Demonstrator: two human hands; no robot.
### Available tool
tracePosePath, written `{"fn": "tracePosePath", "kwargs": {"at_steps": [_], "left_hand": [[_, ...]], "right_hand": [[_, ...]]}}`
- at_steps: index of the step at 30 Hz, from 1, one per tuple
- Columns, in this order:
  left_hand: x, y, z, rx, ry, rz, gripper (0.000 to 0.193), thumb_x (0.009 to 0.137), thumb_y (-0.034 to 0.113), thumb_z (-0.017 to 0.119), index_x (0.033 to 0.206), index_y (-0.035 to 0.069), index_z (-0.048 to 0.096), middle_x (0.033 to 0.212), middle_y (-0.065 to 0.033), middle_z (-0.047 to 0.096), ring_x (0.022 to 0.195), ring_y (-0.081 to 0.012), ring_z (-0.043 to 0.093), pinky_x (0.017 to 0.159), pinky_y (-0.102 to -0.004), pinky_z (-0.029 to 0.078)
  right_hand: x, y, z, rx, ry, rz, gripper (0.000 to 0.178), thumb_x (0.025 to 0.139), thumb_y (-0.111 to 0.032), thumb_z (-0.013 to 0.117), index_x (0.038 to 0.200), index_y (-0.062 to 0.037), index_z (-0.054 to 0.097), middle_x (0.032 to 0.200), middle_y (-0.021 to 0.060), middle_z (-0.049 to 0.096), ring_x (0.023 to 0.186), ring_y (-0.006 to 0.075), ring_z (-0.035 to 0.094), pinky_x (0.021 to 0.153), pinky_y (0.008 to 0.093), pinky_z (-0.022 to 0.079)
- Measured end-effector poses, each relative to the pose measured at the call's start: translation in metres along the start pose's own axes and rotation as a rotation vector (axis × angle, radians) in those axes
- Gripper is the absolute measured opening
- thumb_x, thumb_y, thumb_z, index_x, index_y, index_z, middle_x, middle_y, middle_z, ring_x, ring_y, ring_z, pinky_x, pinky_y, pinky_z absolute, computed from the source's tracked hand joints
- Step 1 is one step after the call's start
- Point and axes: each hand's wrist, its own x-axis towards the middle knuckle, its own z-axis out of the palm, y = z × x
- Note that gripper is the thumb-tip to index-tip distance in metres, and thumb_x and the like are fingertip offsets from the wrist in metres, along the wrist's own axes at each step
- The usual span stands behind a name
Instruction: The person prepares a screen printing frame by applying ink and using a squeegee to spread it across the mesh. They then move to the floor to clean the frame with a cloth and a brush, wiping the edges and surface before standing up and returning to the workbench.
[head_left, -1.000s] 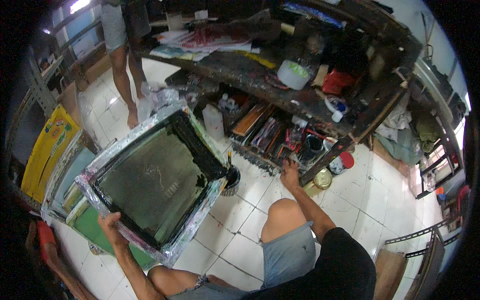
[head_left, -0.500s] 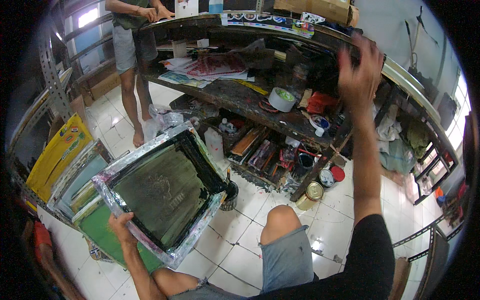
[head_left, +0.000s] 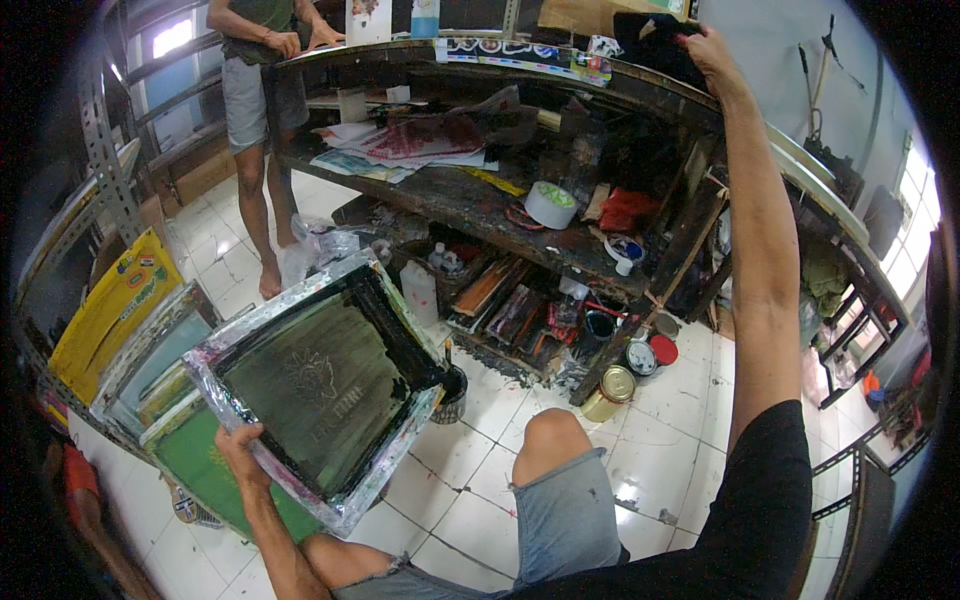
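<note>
My left hand (head_left: 241, 452) is closed on the lower left edge of a screen printing frame (head_left: 215, 395), which is tilted in front of me. Its frame is wrapped in shiny, paint-stained tape. The dark mesh (head_left: 330, 390) carries a faint design and black ink along its borders. High at the right, my right arm is stretched out to the bench top. There my right hand (head_left: 712, 58) pinches the edge of a black cloth (head_left: 655, 42), its fingertips partly hidden by the cloth.
More frames, a green one (head_left: 205, 462) and a yellow one (head_left: 115, 305), lean at the left. A cluttered bench shelf (head_left: 450, 205) holds a tape roll (head_left: 550, 205) and papers. Gold (head_left: 608, 392) and other cans stand on the tiles. Another person (head_left: 258, 95) stands behind the bench.
My right hand has moved up and away from me to the bench top and taken hold of the black cloth. My left hand still holds the frame, almost unmoved.
</note>
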Motion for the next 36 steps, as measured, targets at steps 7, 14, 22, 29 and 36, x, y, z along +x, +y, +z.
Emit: {"fn": "tracePosePath", "kwargs": {"at_steps": [7,14,22,29,36], "left_hand": [[-0.004,0.012,-0.009,0.045,0.022,0.028,0.031,0.060,0.014,0.061,0.088,0.004,0.053,0.073,-0.0018,0.052,0.063,-0.0155,0.050,0.059,-0.0288,0.042],[-0.005,0.010,0.001,0.043,-0.004,0.020,0.034,0.059,0.017,0.060,0.090,0.003,0.055,0.076,-0.0027,0.053,0.065,-0.0172,0.051,0.063,-0.0302,0.043],[-0.010,0.015,0.009,0.026,-0.024,0.026,0.037,0.059,0.017,0.060,0.091,0.001,0.056,0.078,-0.0037,0.056,0.066,-0.0175,0.053,0.066,-0.0302,0.043],[-0.006,0.010,-0.004,0.113,0.011,0.030,0.036,0.058,0.020,0.061,0.089,0.002,0.055,0.077,-0.0026,0.054,0.067,-0.0170,0.052,0.065,-0.0298,0.042],[-0.001,0.000,0.001,0.057,0.010,0.016,0.037,0.058,0.021,0.061,0.089,0.002,0.055,0.075,-0.0020,0.053,0.067,-0.0164,0.051,0.063,-0.0304,0.043]], "right_hand": [[-0.024,-0.035,0.016,0.523,0.026,0.227,0.023,0.085,-0.005,0.050,0.105,0.0000,0.061,0.081,0.0057,0.062,0.072,0.0146,0.058,0.060,0.0291,0.047],[0.021,-0.010,-0.008,-0.233,0.034,-0.060,0.031,0.082,-0.016,0.057,0.107,0.0023,0.059,0.087,0.0083,0.064,0.076,0.0190,0.060,0.069,0.0319,0.048],[0.002,-0.081,-0.014,-0.567,0.264,-0.071,0.026,0.086,-0.018,0.049,0.078,-0.0015,0.067,0.061,0.0115,0.060,0.059,0.0292,0.060,0.059,0.0410,0.052],[0.014,-0.134,-0.010,0.957,0.220,0.056,0.029,0.091,-0.016,0.035,0.092,-0.0047,0.062,0.080,0.0097,0.066,0.068,0.0204,0.065,0.060,0.0351,0.057],[-0.048,-0.164,-0.009,1.181,-0.198,-0.188,0.020,0.091,-0.017,0.048,0.097,-0.0018,0.060,0.085,0.0088,0.066,0.074,0.0211,0.065,0.066,0.0320,0.057]]}}
